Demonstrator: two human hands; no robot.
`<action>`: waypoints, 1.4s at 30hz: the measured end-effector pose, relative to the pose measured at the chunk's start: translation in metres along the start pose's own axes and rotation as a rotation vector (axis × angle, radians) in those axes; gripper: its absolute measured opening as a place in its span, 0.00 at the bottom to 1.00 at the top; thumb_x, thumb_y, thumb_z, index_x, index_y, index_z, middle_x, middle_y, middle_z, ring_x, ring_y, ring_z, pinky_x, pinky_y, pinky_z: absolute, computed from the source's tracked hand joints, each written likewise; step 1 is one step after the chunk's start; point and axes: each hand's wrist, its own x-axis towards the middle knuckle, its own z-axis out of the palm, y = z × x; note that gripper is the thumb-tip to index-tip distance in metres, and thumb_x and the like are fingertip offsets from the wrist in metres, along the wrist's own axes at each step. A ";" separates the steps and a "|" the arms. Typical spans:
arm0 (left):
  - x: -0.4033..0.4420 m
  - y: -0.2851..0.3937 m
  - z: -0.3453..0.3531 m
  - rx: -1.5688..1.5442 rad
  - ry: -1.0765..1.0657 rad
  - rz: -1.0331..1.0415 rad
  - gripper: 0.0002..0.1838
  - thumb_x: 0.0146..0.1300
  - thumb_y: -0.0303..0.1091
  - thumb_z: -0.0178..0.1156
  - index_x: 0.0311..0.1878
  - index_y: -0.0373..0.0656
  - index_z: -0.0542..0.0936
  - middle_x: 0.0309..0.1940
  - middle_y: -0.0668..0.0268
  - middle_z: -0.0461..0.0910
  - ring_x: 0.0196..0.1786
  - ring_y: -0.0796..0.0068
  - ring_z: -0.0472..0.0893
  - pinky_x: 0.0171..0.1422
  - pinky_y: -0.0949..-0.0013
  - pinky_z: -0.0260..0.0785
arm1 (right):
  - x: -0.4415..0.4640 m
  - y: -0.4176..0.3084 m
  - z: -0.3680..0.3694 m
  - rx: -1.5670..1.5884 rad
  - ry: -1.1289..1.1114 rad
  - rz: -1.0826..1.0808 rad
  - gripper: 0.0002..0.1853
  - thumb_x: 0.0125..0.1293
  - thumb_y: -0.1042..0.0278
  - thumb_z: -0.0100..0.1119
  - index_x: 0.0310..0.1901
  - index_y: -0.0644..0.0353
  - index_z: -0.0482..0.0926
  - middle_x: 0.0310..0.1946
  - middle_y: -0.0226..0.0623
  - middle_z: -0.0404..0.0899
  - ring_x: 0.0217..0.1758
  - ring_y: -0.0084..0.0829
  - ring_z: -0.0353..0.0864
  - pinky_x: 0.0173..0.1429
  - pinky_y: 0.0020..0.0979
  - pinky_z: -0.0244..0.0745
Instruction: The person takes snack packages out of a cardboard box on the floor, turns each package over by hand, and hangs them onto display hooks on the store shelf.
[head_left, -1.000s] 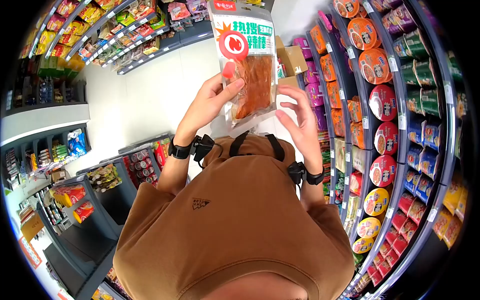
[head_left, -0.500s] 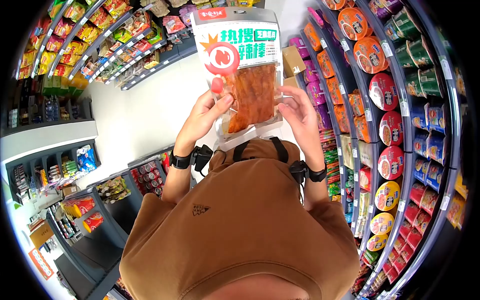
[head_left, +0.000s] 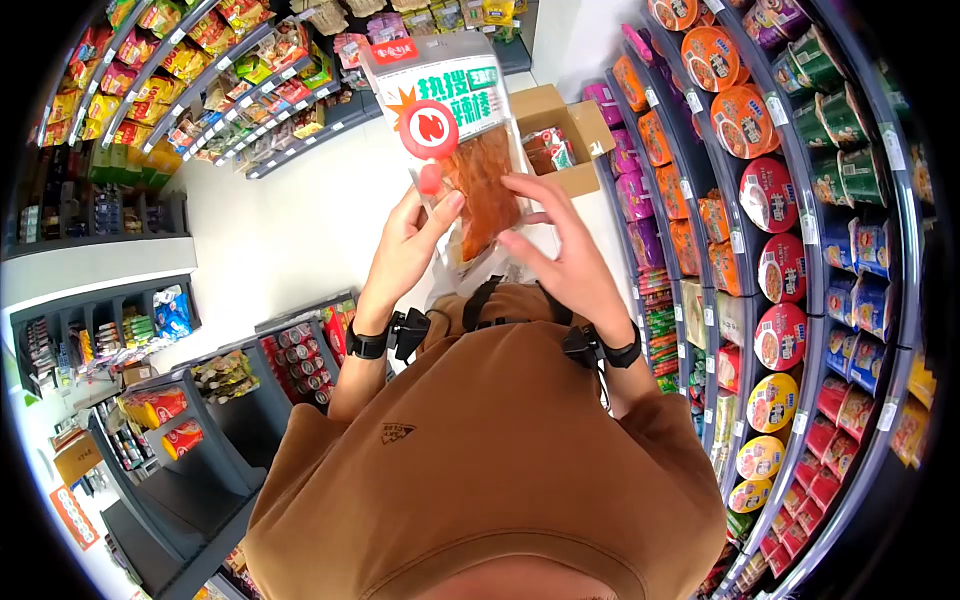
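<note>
A snack bag (head_left: 470, 110) with a white and silver top and a clear window onto reddish-brown strips is held up in front of my chest, leaning a little to the left. My left hand (head_left: 408, 240) grips its lower left edge, thumb on the front and fingers behind. At the lower right of the bag is my right hand (head_left: 562, 245), its thumb and fingers spread apart over the front and edge. Its fingertips are at the bag's surface; whether they press on it is unclear.
An open cardboard box (head_left: 575, 180) with packets (head_left: 550, 150) inside stands on the floor beyond the bag. Shelves of instant noodle tubs (head_left: 780, 335) run along my right. Snack racks (head_left: 245, 75) curve across the upper left, with a dark shelf unit (head_left: 200, 480) at lower left.
The bag has shifted left and tilted, uncovering the cardboard box behind it. My right hand has moved left from the bag's right edge over its front, its fingers spreading.
</note>
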 end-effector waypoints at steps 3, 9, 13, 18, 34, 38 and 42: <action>-0.005 0.005 0.015 0.024 -0.010 0.054 0.15 0.68 0.35 0.58 0.53 0.37 0.75 0.56 0.64 0.71 0.54 0.78 0.73 0.53 0.72 0.71 | -0.002 0.003 0.014 -0.056 -0.014 -0.080 0.38 0.58 0.60 0.68 0.67 0.60 0.61 0.67 0.46 0.57 0.66 0.41 0.64 0.65 0.36 0.64; -0.001 0.015 0.019 0.057 -0.190 0.168 0.18 0.61 0.38 0.65 0.52 0.43 0.79 0.69 0.59 0.58 0.65 0.62 0.69 0.57 0.61 0.74 | -0.004 0.012 0.006 0.101 -0.078 -0.031 0.47 0.58 0.63 0.67 0.71 0.63 0.46 0.68 0.47 0.55 0.72 0.40 0.58 0.70 0.40 0.59; 0.008 0.017 0.024 0.195 -0.259 0.295 0.15 0.59 0.37 0.65 0.49 0.43 0.82 0.70 0.59 0.59 0.65 0.60 0.68 0.59 0.60 0.72 | -0.010 0.025 -0.003 0.468 -0.045 0.043 0.37 0.63 0.73 0.48 0.73 0.64 0.44 0.70 0.44 0.54 0.74 0.38 0.55 0.74 0.39 0.53; 0.026 0.021 0.025 0.115 -0.363 0.290 0.13 0.62 0.31 0.62 0.49 0.42 0.81 0.64 0.61 0.67 0.59 0.68 0.72 0.55 0.68 0.72 | -0.024 0.018 -0.015 0.915 0.213 0.276 0.33 0.63 0.62 0.38 0.70 0.66 0.54 0.65 0.44 0.65 0.68 0.38 0.66 0.71 0.39 0.58; 0.016 -0.009 0.008 -0.128 -0.227 -0.084 0.07 0.68 0.29 0.58 0.45 0.40 0.72 0.40 0.71 0.77 0.41 0.85 0.76 0.46 0.78 0.68 | -0.030 0.037 -0.024 1.358 0.282 0.377 0.26 0.62 0.61 0.45 0.60 0.65 0.69 0.54 0.43 0.76 0.58 0.41 0.75 0.66 0.46 0.65; 0.000 -0.009 -0.001 -0.088 -0.201 -0.119 0.06 0.66 0.26 0.60 0.38 0.40 0.72 0.34 0.72 0.78 0.36 0.85 0.75 0.44 0.78 0.68 | -0.036 0.035 -0.026 1.096 0.187 0.577 0.24 0.65 0.62 0.50 0.60 0.64 0.69 0.53 0.38 0.76 0.57 0.33 0.74 0.64 0.34 0.65; -0.005 -0.002 0.004 -0.055 -0.185 -0.177 0.05 0.65 0.26 0.61 0.36 0.40 0.73 0.30 0.75 0.75 0.34 0.87 0.72 0.42 0.79 0.65 | -0.032 0.023 -0.031 0.747 0.104 0.558 0.29 0.64 0.63 0.55 0.65 0.65 0.65 0.54 0.34 0.75 0.58 0.26 0.71 0.64 0.30 0.61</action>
